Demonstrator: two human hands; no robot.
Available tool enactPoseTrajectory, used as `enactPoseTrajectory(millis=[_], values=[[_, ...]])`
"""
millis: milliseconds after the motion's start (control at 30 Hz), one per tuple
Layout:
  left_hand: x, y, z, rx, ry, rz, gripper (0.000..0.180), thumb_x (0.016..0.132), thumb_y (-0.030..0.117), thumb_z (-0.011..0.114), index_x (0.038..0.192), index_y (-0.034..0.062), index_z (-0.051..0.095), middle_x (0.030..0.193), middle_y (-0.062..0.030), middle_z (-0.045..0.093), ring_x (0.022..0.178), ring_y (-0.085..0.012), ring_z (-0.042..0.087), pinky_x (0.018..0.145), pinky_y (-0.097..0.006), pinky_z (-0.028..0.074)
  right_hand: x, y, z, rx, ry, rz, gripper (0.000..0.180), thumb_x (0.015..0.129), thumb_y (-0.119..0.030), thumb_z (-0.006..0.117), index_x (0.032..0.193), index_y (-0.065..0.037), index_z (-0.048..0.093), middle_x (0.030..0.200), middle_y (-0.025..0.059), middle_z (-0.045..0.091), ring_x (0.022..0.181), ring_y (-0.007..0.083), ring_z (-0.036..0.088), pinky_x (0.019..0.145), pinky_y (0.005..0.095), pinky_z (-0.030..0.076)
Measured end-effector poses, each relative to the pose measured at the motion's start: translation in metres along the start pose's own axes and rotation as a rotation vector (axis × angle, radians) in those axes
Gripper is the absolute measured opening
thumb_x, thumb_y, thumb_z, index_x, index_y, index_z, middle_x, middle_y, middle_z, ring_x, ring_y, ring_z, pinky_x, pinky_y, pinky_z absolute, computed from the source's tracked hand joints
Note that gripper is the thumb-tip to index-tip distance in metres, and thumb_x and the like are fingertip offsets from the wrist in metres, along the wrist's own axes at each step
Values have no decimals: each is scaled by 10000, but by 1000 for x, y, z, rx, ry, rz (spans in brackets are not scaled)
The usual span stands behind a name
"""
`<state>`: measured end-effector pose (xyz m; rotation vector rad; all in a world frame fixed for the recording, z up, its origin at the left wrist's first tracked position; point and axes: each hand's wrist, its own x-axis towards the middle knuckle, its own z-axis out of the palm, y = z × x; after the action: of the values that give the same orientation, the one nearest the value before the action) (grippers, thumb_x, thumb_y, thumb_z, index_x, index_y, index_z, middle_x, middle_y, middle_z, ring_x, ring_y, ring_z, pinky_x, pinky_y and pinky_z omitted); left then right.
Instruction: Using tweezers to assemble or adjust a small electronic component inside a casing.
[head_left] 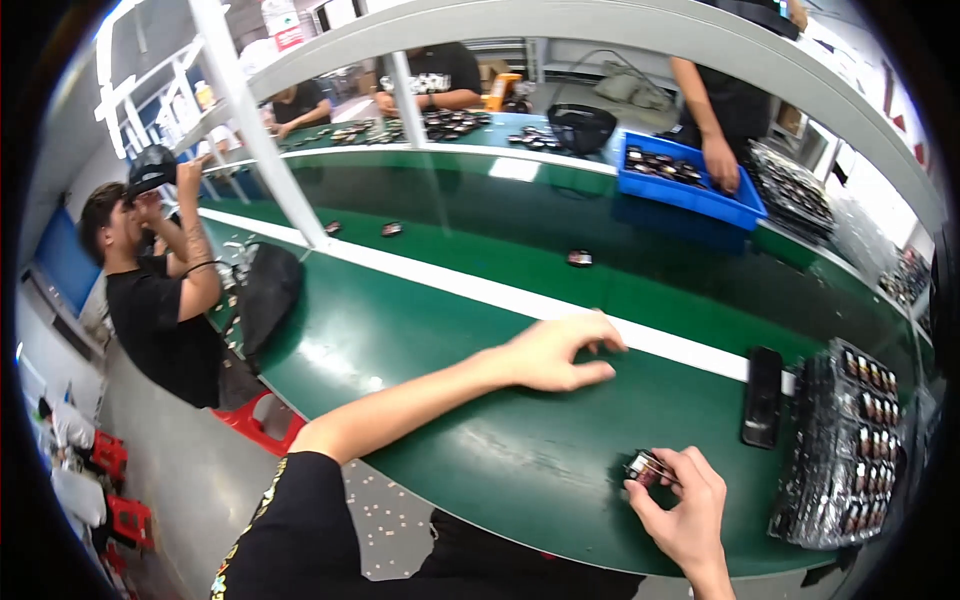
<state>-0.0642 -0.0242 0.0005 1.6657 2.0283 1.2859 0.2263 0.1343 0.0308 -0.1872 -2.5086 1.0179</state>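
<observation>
My left hand (pixel 560 352) is stretched out over the green table (pixel 480 450) beside the white rail (pixel 480 288). Its thumb and fingers are apart, with nothing between them. Close to the table's front edge, my right hand (pixel 688 505) is closed on a small black part (pixel 643 468) with a pale label and shiny metal bits; its exact kind is too small to tell. Beyond the rail, on the green belt, lies a similar small dark part (pixel 579 258), with another (pixel 391 229) farther left.
A black phone (pixel 763 398) and stacked clear plastic trays (pixel 800 480) filled with small parts stand at the right. Across the belt, a co-worker's hand (pixel 720 163) reaches into a blue bin (pixel 690 197). Another person (pixel 165 300) sits at the left by a black lamp-like shade (pixel 268 295).
</observation>
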Motion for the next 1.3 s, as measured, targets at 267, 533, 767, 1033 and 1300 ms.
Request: enactPoseTrajectory(millis=[267, 533, 767, 1033, 1300], values=[[58, -109, -60, 736, 248, -93, 666, 990, 368, 829, 1532, 39, 625, 1492, -201, 688, 1347, -426, 646, 1133, -525, 540, -8, -31, -86, -213, 206, -97, 466, 796, -132, 988, 1205, -16, 796, 819, 46, 621, 675, 143, 617, 591, 280, 510], [77, -80, -31, 456, 144, -77, 415, 1011, 133, 788, 1390, 2, 681, 1222, -173, 670, 1161, -366, 652, 1046, -445, 535, -10, 37, -203, -658, 498, 179, 409, 828, -314, 947, 1071, -14, 813, 781, 70, 643, 676, 241, 658, 658, 400, 532], [28, 44, 31, 462, -222, 217, 393, 1015, 213, 812, 1375, 76, 730, 1152, -114, 653, 1053, -315, 667, 930, -429, 537, 33, 74, -242, -769, 365, 414, 516, 892, -480, 896, 879, 24, 787, 660, 90, 653, 620, 221, 636, 658, 407, 516], [4, 68, 41, 509, -166, 17, 774, 840, 529, 941, 1411, 67, 695, 1058, -114, 714, 872, -318, 709, 797, -447, 548, 27, 23, -199, -123, 386, 227, 393, 1051, -162, 828, 1366, 56, 742, 978, 19, 781, 871, 60, 665, 779, 240, 521], [-10, 47, 36, 346, -191, 96, 738, 853, 392, 945, 1492, 122, 693, 1421, -97, 643, 1095, -312, 628, 973, -422, 494, 10, -1, -99, 55, 67, 145, 232, 1076, 0, 692, 1290, 41, 773, 858, 69, 674, 700, 105, 550, 620, 298, 433]])
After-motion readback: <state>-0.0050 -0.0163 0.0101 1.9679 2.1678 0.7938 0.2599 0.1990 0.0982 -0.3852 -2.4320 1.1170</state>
